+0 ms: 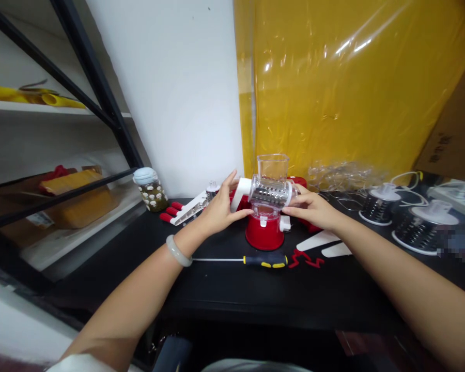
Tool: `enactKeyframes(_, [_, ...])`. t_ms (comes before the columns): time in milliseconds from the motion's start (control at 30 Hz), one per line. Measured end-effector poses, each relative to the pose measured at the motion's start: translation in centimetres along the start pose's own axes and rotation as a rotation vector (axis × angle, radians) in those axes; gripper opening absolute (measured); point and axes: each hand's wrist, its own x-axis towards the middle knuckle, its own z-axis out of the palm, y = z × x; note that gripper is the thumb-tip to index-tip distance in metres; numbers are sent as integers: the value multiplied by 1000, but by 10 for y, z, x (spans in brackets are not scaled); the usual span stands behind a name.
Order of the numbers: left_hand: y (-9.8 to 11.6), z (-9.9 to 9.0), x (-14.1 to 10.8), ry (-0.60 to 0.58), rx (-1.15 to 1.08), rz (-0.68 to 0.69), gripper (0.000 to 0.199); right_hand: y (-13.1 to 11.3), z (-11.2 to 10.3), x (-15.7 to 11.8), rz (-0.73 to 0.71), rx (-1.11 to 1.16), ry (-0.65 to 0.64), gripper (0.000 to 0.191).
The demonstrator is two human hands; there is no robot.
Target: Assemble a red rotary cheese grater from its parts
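Note:
A rotary grater with a red base stands on the black tabletop. Its clear hopper points up, and a perforated metal drum lies sideways in the clear barrel. At the left end is a white crank. My left hand is cupped around this crank end, index finger raised and thumb reaching below the crank. The right end of the barrel is gripped between the thumb and fingers of my right hand. In front of the base lies a screwdriver with a dark blue and yellow handle.
Red scraps and white strips lie right of the base. Two grater drums stand farther right. A lidded jar and white red-tipped pieces are on the left. Crumpled clear plastic lies behind. A shelf borders the left.

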Motion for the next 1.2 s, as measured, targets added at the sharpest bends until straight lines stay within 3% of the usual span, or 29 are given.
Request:
enactKeyframes(133, [1, 2, 2, 40, -63, -53, 77, -2, 1, -1, -16, -29, 7, 27])
enactKeyframes(233, [0, 2, 2, 88, -64, -16, 67, -4, 2, -3, -65, -55, 39, 23])
enactKeyframes(500, [-6, -3, -1, 92, -66, 66, 70, -9, 0, -10, -117, -80, 47, 23])
enactKeyframes(767, [4, -1, 1, 116, -153, -8, 68, -15, 4, -6, -57, 12, 132, 32])
enactKeyframes(1200, [4, 0, 0, 101, -88, 22, 67, -8, 6, -4, 51, 234, 54, 42])
